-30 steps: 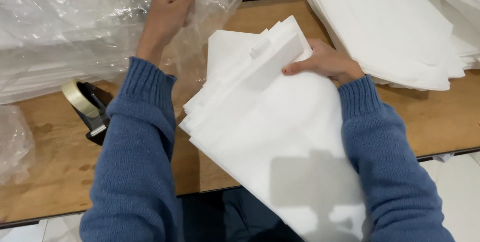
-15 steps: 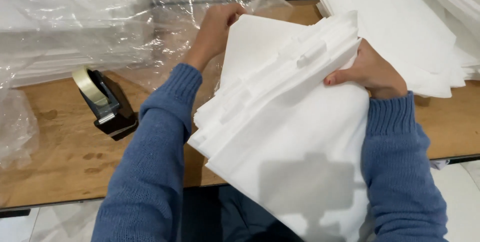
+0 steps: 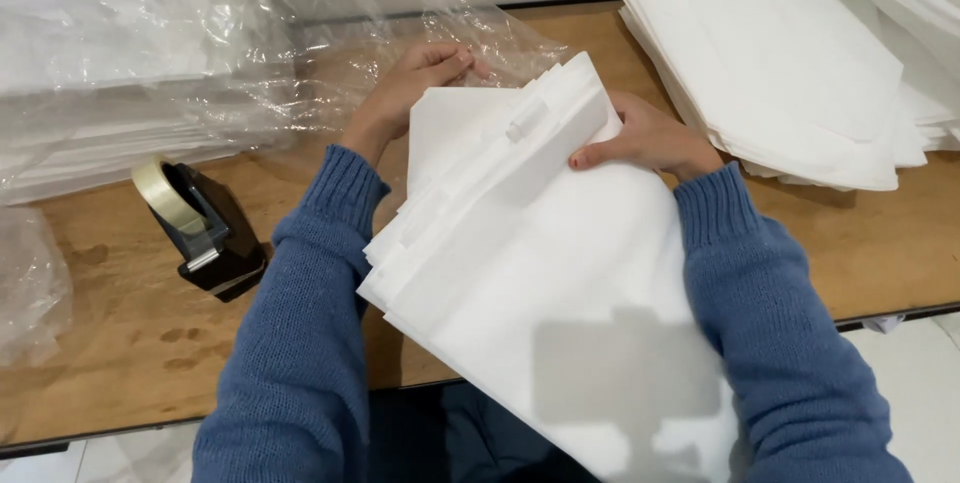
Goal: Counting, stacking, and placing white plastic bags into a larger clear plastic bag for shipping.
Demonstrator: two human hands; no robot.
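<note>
A thick stack of white fabric bags (image 3: 560, 283) lies tilted across the near edge of the wooden table (image 3: 120, 333) and hangs toward my lap. My right hand (image 3: 645, 138) grips the stack's far right edge, thumb on top. My left hand (image 3: 415, 83) reaches past the stack's far left corner, fingers curled on the edge of a clear plastic bag (image 3: 400, 33) that lies open on the table behind the stack. Both arms wear blue knitted sleeves.
A black tape dispenser (image 3: 205, 228) with a roll of clear tape stands at the left. Plastic-wrapped packs of white bags (image 3: 110, 83) fill the far left. Loose piles of white bags (image 3: 790, 63) lie at the far right. More crumpled plastic (image 3: 30, 283) sits at the left edge.
My left hand has come down from holding the plastic up high to the table behind the stack. The stack has moved forward toward the plastic bag, with my right hand on it.
</note>
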